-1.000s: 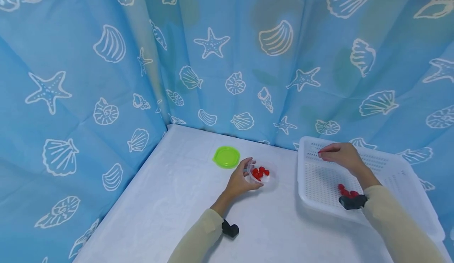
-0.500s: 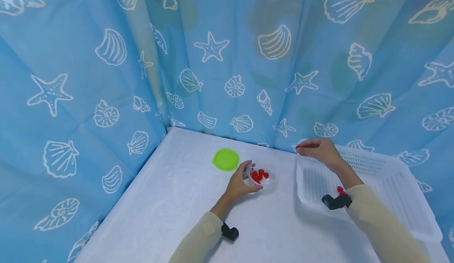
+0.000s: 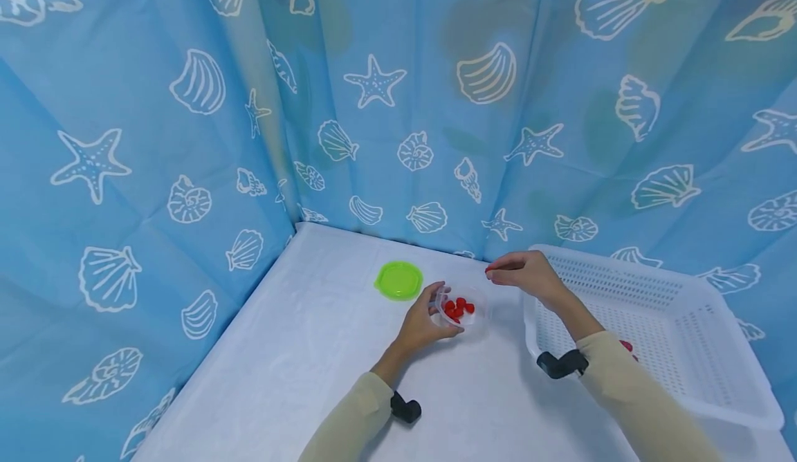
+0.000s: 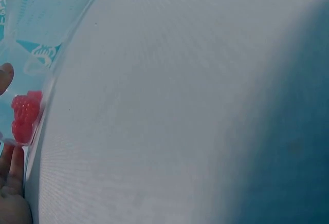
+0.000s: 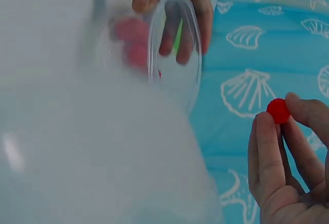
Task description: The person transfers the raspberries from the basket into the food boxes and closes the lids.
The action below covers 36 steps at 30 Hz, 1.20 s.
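Note:
My left hand (image 3: 418,325) holds a clear round plastic tub (image 3: 481,313) by its sides, thumb and fingers curled about it. Inside the tub lie several red raspberries (image 3: 459,307), bumpy in the left wrist view. To the right of the tub and a little above it, my right hand (image 3: 529,273) pinches one raspberry (image 5: 278,111) between thumb and fingertips. That hand is in the air near the left rim of a white perforated basket (image 3: 679,317). A few red raspberries (image 3: 626,345) in the basket are partly hidden by the right sleeve.
A bright green lid (image 3: 398,281) lies on the white tabletop (image 3: 299,351) behind my left hand. Blue shell-patterned curtains (image 3: 398,116) enclose the table at the back and left. Both sleeves carry dark wrist-camera mounts (image 3: 406,407).
My right hand has moved left with its raspberry, from over the basket to beyond its left rim, toward the tub. My left hand and the tub stay in place.

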{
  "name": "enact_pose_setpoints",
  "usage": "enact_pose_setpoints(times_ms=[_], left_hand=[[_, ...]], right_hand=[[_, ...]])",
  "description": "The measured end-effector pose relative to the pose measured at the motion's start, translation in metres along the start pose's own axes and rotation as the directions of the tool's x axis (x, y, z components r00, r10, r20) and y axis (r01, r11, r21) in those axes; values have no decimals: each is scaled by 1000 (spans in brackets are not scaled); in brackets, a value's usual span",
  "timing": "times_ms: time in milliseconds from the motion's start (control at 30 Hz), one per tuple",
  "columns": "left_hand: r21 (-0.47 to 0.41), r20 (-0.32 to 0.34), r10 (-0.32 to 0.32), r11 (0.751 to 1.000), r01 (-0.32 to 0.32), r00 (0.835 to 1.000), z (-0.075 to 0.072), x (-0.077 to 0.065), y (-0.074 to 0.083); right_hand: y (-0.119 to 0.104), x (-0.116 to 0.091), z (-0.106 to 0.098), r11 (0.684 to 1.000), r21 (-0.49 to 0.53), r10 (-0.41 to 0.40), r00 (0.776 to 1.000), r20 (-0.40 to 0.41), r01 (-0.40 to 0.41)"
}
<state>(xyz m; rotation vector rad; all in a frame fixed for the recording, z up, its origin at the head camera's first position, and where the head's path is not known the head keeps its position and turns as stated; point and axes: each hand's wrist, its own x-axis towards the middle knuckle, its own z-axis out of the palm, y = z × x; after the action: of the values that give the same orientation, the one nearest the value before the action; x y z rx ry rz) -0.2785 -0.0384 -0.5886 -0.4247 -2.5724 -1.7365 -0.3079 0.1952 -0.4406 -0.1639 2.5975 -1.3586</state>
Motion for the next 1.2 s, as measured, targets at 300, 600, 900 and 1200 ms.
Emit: enact_pose_setpoints(times_ms=[300,600,900,1200], left_hand=[[-21,14,6,1000,-6,1000,-2,-1,2],[-6,3,28,1000,-28,1000,-5,0,2],[-22,3,43,999,-43,999,-5,-2,0],[-20,15,31,999,-31,999,-3,-1,0]], right_hand=[[2,5,25,1000,5,6,999,37,-6],[8,9,42,1000,16,9,998,57,-10],[13,9,57,1000,19,16,999,45,-17],[13,6,69,998,-24,52,998,41,-51]])
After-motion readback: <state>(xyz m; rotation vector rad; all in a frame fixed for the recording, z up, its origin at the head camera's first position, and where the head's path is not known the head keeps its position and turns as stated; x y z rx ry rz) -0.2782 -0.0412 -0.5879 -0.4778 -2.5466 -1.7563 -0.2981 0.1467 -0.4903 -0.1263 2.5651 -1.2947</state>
